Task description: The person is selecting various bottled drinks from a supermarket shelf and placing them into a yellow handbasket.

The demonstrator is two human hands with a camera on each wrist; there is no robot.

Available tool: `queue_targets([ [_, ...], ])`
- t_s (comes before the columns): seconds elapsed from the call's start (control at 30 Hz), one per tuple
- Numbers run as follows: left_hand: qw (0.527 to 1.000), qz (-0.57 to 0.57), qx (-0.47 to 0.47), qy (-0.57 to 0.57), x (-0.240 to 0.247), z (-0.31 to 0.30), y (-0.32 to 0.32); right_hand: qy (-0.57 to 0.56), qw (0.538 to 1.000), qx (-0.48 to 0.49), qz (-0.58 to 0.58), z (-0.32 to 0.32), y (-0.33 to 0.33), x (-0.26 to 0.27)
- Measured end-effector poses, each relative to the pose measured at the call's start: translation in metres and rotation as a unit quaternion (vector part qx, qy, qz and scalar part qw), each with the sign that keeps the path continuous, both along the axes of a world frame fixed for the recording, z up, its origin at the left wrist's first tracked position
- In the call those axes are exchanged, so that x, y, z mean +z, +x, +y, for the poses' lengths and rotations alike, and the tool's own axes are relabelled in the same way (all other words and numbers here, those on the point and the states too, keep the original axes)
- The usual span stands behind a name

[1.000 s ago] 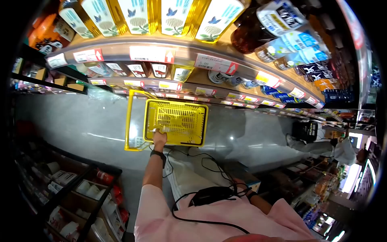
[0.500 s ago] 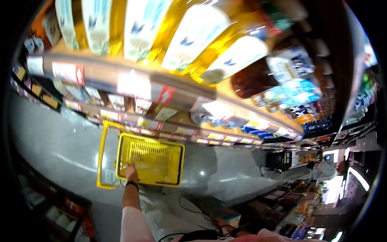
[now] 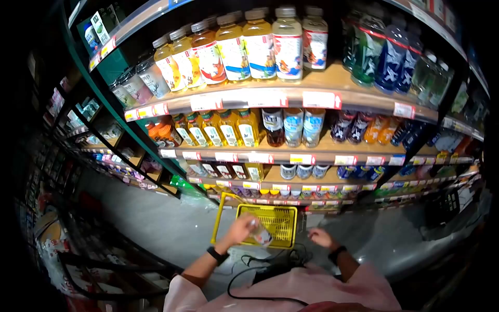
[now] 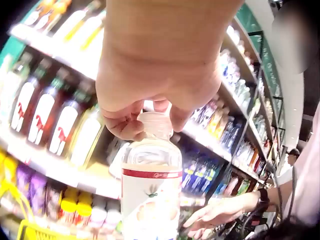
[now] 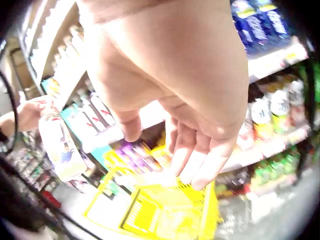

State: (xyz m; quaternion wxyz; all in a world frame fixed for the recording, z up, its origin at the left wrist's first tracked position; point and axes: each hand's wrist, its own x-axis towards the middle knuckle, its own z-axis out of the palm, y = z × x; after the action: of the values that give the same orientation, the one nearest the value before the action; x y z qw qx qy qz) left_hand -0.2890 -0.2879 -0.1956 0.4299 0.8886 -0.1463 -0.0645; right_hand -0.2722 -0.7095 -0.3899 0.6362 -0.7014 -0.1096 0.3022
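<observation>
A clear bottle [image 4: 152, 192] with a white label and a red band hangs from my left hand [image 4: 160, 75], whose fingers and thumb grip it around the cap. In the head view the bottle [image 3: 261, 235] is tilted over the yellow basket [image 3: 294, 221], held by my left hand [image 3: 240, 230]. My right hand [image 3: 323, 238] is to the right of the basket, touching nothing. Seen from the right wrist, the right hand [image 5: 170, 85] has relaxed fingers, above the basket [image 5: 131, 216], with the bottle [image 5: 61, 150] off to the left.
Ahead stand shelves [image 3: 291, 157] with rows of drink bottles [image 3: 260, 49]. The basket's yellow handle [image 3: 218, 221] rises at its left. Dark racks [image 3: 119, 281] stand at the lower left. A black cable [image 3: 231, 286] hangs across the person's front. Grey floor [image 3: 156, 213] lies around the basket.
The view has tilted up to the shelves. My left hand, earlier at the basket's near left corner, now holds a bottle over it. My right hand has come forward from beside the body.
</observation>
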Motion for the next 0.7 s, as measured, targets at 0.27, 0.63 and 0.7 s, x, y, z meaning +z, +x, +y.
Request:
queue_targets([
  [0.27, 0.978, -0.153, 0.027, -0.141, 0.255, -0.048, 0.056, 0.127, 0.953, 0.105, -0.253, 0.13, 0.046, 0.347],
  [0.63, 0.904, -0.122, 0.006, -0.41, 0.351, -0.113, 0.098, 0.411, 0.898, -0.004, -0.156, 0.134, 0.02, 0.421],
  [0.7, 0.899, -0.093, -0.001, -0.429, 0.352, -0.126, 0.098, 0.389, 0.903, -0.039, -0.18, 0.131, 0.012, 0.423],
])
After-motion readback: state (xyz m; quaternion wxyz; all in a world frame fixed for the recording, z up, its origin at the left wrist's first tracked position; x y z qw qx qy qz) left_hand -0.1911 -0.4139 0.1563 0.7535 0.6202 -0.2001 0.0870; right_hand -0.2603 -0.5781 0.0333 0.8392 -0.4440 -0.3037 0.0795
